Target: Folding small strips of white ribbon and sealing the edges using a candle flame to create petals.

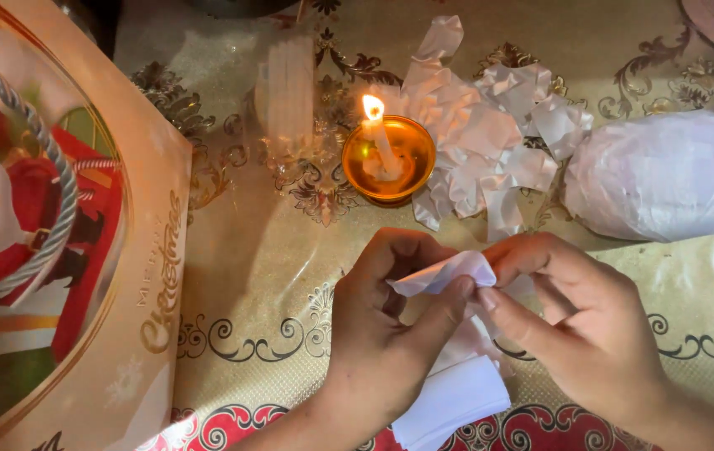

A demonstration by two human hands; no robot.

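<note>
Plastic strip (pixel 445 271), white and thin, sits pinched between both hands just above the table. Left hand (pixel 382 334) grips it with thumb and forefinger pressed together on the strip's near edge, the other fingers curled under. Right hand (pixel 591 326) pinches the same strip from the other side, its fingertips (pixel 487 297) meeting the left thumb, so the two hands touch. Below the fingers a folded white sheet (pixel 457 397) hangs down toward the patterned cloth (pixel 248 276). Beyond the fingertips a lit candle (pixel 380 138) stands in a small amber bowl (pixel 389 159). Just past the right knuckles lies a heap of white scraps (pixel 491 125), and farther right a white bag (pixel 666 171). Well left of the left hand lies a gift bag (pixel 65 234) with a rope handle.
</note>
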